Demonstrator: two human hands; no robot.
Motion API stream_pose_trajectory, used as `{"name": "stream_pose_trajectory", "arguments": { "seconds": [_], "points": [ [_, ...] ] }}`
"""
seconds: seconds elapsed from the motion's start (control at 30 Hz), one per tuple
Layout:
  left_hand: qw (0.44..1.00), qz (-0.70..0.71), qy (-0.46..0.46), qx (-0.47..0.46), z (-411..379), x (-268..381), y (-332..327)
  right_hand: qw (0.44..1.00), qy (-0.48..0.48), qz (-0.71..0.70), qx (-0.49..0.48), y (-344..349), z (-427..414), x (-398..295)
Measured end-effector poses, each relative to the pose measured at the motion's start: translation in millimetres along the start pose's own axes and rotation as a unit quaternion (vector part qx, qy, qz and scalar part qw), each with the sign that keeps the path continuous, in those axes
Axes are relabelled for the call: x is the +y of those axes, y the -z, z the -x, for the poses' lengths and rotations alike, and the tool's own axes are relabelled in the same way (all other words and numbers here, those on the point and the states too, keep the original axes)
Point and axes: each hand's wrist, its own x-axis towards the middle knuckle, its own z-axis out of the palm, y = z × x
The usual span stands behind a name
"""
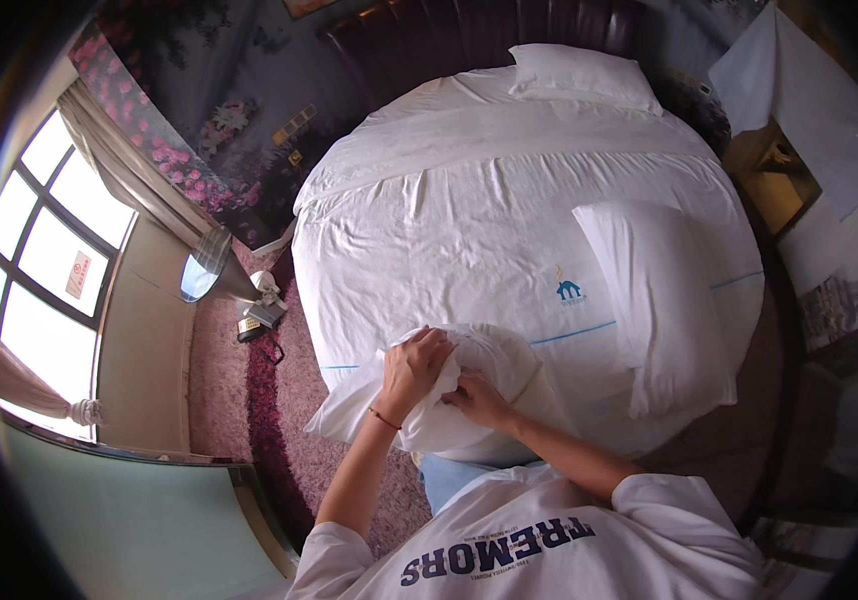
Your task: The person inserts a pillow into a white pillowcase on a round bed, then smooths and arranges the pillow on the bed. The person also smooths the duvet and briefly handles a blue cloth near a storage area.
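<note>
At the near edge of a rounded bed lies a bunched white pillow in a loose pillowcase (508,360), right in front of my body. My left hand (418,367) grips a gathered fold of the white cloth, its knuckles up. Close beside it, my right hand (480,401) pinches the cloth's edge between thumb and fingers. The folds hide part of both hands' fingertips and the pillow inside. Beneath spreads a white duvet (436,247) with a thin blue stripe and a printed house emblem.
A second white pillow (669,307) rests on the bed's right side, and another pillow (579,75) by the dark padded headboard (474,37). On the pink carpet (316,465) at left are a telephone (250,327) and a small round table (208,266). White cloth (811,97) hangs at right.
</note>
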Motion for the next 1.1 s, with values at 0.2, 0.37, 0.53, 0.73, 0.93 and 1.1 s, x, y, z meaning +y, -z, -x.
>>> {"name": "stream_pose_trajectory", "arguments": {
  "seconds": [0.2, 0.37, 0.53, 0.73, 0.93, 1.1],
  "points": [
    [0.952, 0.042, 0.034, 0.3, 42.4, 3.5, -4.7, 0.939, -0.244, -0.24, 0.022, -4.2, 3.2, -2.5],
    [0.971, 0.004, 0.047, 0.236, 86.1, 20.5, -19.6, 0.974, -0.179, -0.134, 0.028, -0.2, -3.6, -3.5],
    [0.956, -0.097, -0.02, 0.275, 96.2, 20.2, -30.5, 0.994, 0.016, -0.036, 0.102, -11.1, -19.4, -0.6],
    [0.971, -0.083, -0.021, 0.225, 112.3, -0.1, -50.7, 0.997, -0.043, -0.064, -0.009, -24.1, -25.6, 1.5],
    [0.98, -0.07, 0.007, 0.184, 106.0, 10.6, -33.2, 0.92, -0.144, -0.347, -0.114, -22.0, -16.9, 21.5],
    [0.966, 0.095, 0.012, 0.239, 113.9, -10.8, -29.1, 0.74, -0.295, -0.599, -0.084, -4.7, -21.4, -2.2]
  ]
}}
